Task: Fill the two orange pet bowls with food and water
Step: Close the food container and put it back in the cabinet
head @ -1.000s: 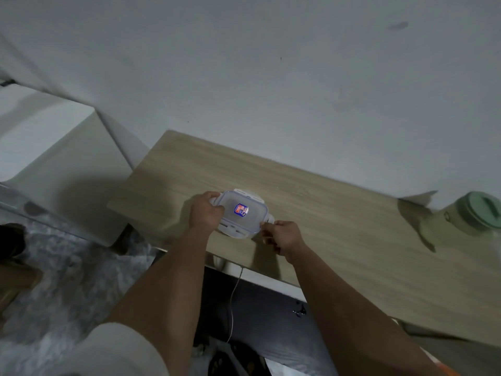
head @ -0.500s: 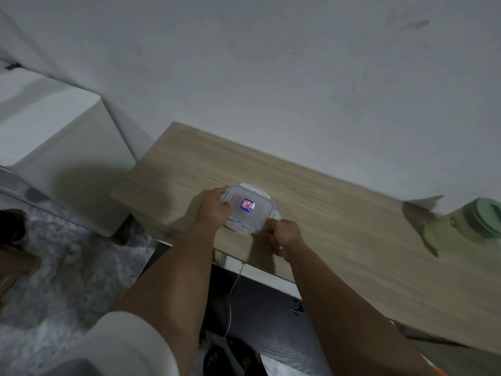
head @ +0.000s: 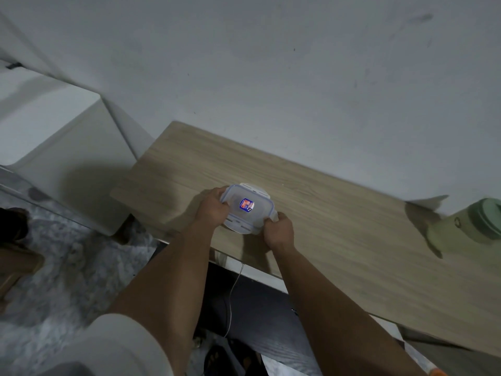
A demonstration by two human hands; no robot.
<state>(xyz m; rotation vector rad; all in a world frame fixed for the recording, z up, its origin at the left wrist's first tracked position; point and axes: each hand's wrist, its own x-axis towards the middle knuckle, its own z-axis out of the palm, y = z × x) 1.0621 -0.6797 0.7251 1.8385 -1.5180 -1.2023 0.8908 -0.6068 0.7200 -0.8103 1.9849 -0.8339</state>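
A clear plastic container [head: 247,208], rectangular with rounded corners and a latched lid bearing a small red-and-blue sticker, was held on the pale wood-grain tabletop [head: 339,226] near its front edge. Its long axis ran between the grips: the left hand [head: 212,208] was curled round one end, the right hand [head: 279,230] round the other. A green bottle [head: 471,223] stood well apart.
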